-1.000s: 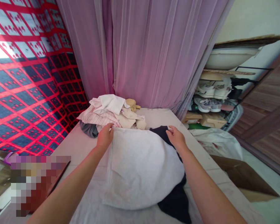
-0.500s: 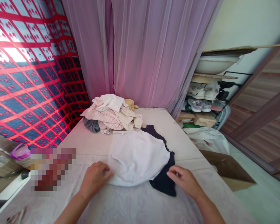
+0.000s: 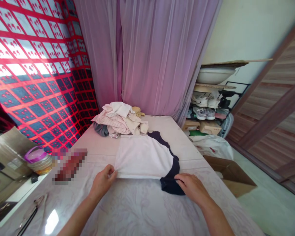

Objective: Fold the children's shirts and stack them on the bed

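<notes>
A white shirt (image 3: pixel 142 156) with dark navy sleeves and shoulders lies spread sideways on the table, its hem to the left and its neck end to the right. My left hand (image 3: pixel 104 179) pinches the near corner of the hem. At the dark part by the near sleeve, my right hand (image 3: pixel 191 185) is closed on the fabric. The near edge of the white body runs straight between the two hands. The near sleeve hangs toward me, partly under my right fingers.
Beyond the shirt sits a heap of crumpled clothes (image 3: pixel 120 119). A blurred-out item (image 3: pixel 70 165) lies at the left, near a purple-lidded tub (image 3: pixel 38 160). An open cardboard box (image 3: pixel 229 177) stands right of the table (image 3: pixel 142 209), below a shoe rack (image 3: pixel 208 105).
Both hands have closed on the shirt's near edge. The cloth has gone from wrinkled and bulging to flatter, with its near edge pulled straight. The view has shifted slightly.
</notes>
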Tool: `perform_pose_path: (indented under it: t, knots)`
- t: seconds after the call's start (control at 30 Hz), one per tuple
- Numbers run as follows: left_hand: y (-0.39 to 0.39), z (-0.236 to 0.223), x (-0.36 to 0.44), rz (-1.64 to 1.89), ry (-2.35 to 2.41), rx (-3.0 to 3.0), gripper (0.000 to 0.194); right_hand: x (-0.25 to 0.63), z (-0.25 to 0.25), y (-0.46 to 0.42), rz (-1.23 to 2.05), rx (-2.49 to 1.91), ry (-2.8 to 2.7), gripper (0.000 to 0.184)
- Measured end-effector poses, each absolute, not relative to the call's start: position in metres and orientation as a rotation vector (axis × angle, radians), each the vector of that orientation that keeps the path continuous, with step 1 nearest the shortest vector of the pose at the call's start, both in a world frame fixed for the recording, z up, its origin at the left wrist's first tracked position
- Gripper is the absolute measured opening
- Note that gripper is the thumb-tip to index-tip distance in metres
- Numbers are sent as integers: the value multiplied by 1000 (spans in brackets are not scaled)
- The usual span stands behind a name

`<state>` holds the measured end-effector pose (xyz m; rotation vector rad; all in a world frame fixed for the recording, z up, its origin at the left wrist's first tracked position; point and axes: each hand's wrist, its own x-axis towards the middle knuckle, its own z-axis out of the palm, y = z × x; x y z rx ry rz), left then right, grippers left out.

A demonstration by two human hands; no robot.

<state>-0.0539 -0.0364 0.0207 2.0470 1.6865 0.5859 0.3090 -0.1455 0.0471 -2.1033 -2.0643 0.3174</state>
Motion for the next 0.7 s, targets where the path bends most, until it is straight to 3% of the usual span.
perform_pose_path:
  t: [0.13,0.23,0.4,0.5,0.57,0.7]
  knots:
    - [-42,15,-51,639,1497,1979,16,296,61,-148,338,-2190,-2079,31]
    - [-39,22,-45,776,1344,1919,18,249,70,-136,351,-1880,-2103,32]
    - [-31,43,-32,859,1069,1888,14,148,63,-91,524,-1463,-2021,50]
    - [-23,44,-32,844,1040,1846,12,125,52,-67,558,-1588,-1858,32]
    - [-13,39,-38,840,1102,1902,19,129,50,-58,571,-1601,-1784,28]
    - [18,31,-49,734,1241,2238,51,157,68,-61,704,-1463,-1773,21]
